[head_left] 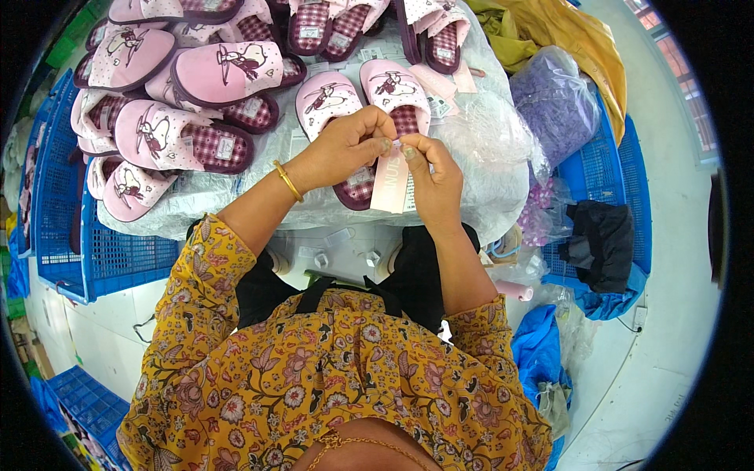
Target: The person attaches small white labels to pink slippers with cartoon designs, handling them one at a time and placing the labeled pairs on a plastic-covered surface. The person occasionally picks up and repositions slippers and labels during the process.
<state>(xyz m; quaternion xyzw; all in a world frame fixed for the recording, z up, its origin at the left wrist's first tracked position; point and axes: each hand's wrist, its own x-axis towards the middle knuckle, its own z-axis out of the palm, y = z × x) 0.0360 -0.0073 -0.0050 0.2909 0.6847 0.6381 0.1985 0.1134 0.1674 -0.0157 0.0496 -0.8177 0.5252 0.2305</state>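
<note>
Both hands meet over a pair of pink and white slippers that lie side by side with a cartoon figure on each toe: a left slipper (328, 96) and a right slipper (397, 85). Between my fingers hangs a pale pink hang tag (389, 187), partly covering the plaid insoles. My left hand (345, 149), bracelet at its wrist, is closed with thumb and forefinger pinched at the tag's top end. My right hand (434, 179) also pinches there, thumb against forefinger. Any cord or fastener between the fingertips is too small to make out.
Many similar slippers (228, 72) are piled at the left of the plastic-covered work surface (479, 169). Loose tags (436, 82) lie beyond the pair. Blue crates (129, 255) flank both sides. A purple-filled plastic bag (554, 102) and dark cloth (601, 243) sit at the right.
</note>
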